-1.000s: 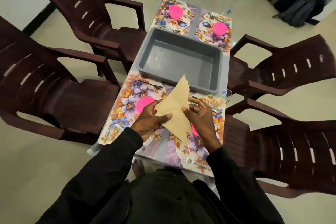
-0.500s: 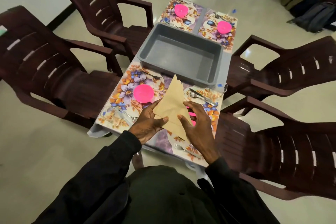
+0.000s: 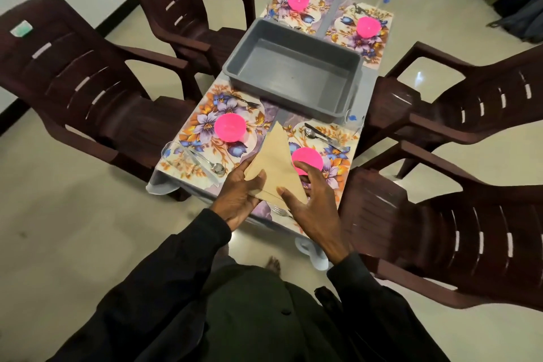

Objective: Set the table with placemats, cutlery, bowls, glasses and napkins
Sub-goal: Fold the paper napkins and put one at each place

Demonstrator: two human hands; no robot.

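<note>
Person is holding tan triangular folded paper napkins (image 3: 274,161) over the surface (image 3: 331,15), just nearer than the empty grey plastic tub (image 3: 293,73).

Left hand (image 3: 235,200) is clasping the stack, thumb on top; right hand (image 3: 314,209), grip wide, is touching its corner. Floral placemats (image 3: 202,123), pink plastic bowls (image 3: 230,127) and steel cutlery (image 3: 320,134) are lying before and beyond the tub; napkins look unplaced. Brown plastic chairs (image 3: 88,79) are crowding both sides.

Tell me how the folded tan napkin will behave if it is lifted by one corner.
Probably light: the left hand holds the napkin by one corner with a thumb grip. Likely fairly stiff, since its point stands out straight without drooping. The layered folds may fan open if the grip loosens.
</note>
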